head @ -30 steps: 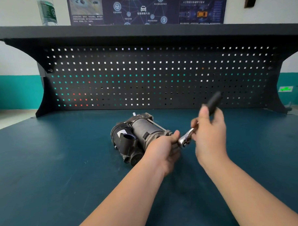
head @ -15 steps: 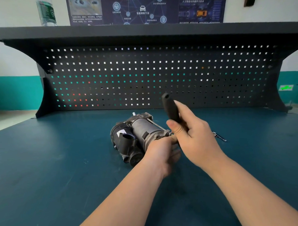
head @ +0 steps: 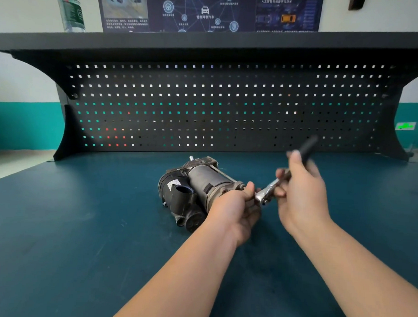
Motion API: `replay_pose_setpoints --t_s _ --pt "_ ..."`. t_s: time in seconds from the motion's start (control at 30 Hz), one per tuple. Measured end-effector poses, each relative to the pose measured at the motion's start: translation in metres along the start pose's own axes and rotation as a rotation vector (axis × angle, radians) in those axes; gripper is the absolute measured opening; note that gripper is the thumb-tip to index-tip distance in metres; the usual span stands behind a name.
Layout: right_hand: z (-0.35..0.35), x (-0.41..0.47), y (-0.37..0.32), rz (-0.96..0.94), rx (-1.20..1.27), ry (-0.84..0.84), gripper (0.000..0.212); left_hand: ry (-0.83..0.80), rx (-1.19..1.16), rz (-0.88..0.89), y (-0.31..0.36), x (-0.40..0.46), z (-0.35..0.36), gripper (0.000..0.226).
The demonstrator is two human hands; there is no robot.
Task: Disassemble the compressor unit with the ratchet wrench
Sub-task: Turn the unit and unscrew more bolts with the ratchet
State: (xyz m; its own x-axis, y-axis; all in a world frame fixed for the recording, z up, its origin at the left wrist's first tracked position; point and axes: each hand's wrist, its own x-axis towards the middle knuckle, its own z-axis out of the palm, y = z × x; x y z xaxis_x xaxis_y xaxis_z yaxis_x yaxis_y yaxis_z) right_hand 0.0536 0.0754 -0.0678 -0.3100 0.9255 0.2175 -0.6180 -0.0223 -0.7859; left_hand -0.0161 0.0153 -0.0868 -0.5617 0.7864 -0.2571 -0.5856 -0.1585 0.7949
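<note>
1. Compressor unit (head: 197, 188) lies on its side on the teal bench top (head: 81, 248), directly ahead of my left hand (head: 234, 211) and to the left of my right hand (head: 301, 197).
2. My left hand is curled round the near end of the unit, fingers wrapped over the metal end cap, with the thumb up beside the ratchet head.
3. My right hand grips the ratchet wrench (head: 285, 175) about halfway up its shaft. The black handle sticks out up and to the right beyond my fingers, and the chrome head sits at the end cap, just right of my left thumb. The handle is blurred, so I cannot tell how firmly my fingers close on it.
4. I judge the unit to be heavy and rigid: a steel motor cylinder, cast end pieces and long through-bolts. It should not flex, but being round it may roll under wrench torque, so the left hand needs to pin it down.
5. Best hold, as I see it, is on the metal cylinder or the end cap. The black plastic housing and open port on the far left look more fragile and give poorer purchase.
6. The wrench is stiff and smooth-chromed near the head. I would slide my right hand out to the black grip for more leverage and less slipping.
7. Whether the socket is fully seated on a fastener is hidden behind my left hand.
</note>
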Motion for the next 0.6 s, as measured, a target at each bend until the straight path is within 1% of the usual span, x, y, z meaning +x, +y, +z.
replay_pose_setpoints --t_s 0.03,0.07,0.1,0.13,0.2,0.27,0.3,0.37,0.4,0.47,0.5,0.53,0.6 --pt "0.002 -0.003 -0.002 -0.192 -0.167 -0.134 0.006 -0.004 0.015 0.003 0.0 -0.001 0.001 0.014" --pt "0.003 -0.006 -0.002 -0.355 -0.335 -0.262 0.005 -0.014 0.026 0.004 -0.001 -0.002 0.001 0.011" --pt "0.002 -0.009 -0.001 -0.48 -0.485 -0.374 0.012 -0.039 0.04 0.007 -0.002 -0.003 0.0 0.011" --pt "0.001 -0.011 0.0 -0.579 -0.615 -0.461 0.021 -0.072 0.059 0.012 -0.003 -0.004 -0.001 0.016" --pt "-0.001 -0.016 0.004 -0.741 -0.804 -0.575 0.037 -0.115 0.08 0.013 -0.003 -0.004 -0.004 0.022" --pt "-0.002 -0.016 0.006 -0.805 -0.872 -0.618 0.041 -0.118 0.085 0.016 -0.003 -0.005 -0.005 0.025" --pt "-0.002 -0.015 0.007 -0.797 -0.859 -0.618 0.04 -0.115 0.079 0.015 -0.002 -0.007 -0.004 0.026" --pt "-0.002 -0.014 0.007 -0.695 -0.751 -0.575 0.033 -0.109 0.036 0.003 -0.003 -0.007 -0.001 0.025" --pt "-0.001 -0.014 0.006 -0.623 -0.67 -0.528 0.025 -0.109 0.023 -0.012 -0.002 -0.006 0.0 0.022" --pt "0.001 -0.011 0.003 -0.52 -0.509 -0.371 0.004 -0.071 0.024 -0.032 -0.001 -0.002 0.0 0.014" --pt "0.002 -0.009 0.001 -0.456 -0.444 -0.272 0.005 -0.051 0.022 -0.027 -0.001 -0.001 0.0 0.011" --pt "0.002 -0.007 0.0 -0.376 -0.39 -0.183 0.011 -0.033 0.026 -0.017 0.001 -0.001 -0.001 0.012" --pt "0.001 -0.003 -0.003 -0.268 -0.335 -0.061 0.017 -0.013 0.042 0.003 0.0 0.0 -0.002 0.014"
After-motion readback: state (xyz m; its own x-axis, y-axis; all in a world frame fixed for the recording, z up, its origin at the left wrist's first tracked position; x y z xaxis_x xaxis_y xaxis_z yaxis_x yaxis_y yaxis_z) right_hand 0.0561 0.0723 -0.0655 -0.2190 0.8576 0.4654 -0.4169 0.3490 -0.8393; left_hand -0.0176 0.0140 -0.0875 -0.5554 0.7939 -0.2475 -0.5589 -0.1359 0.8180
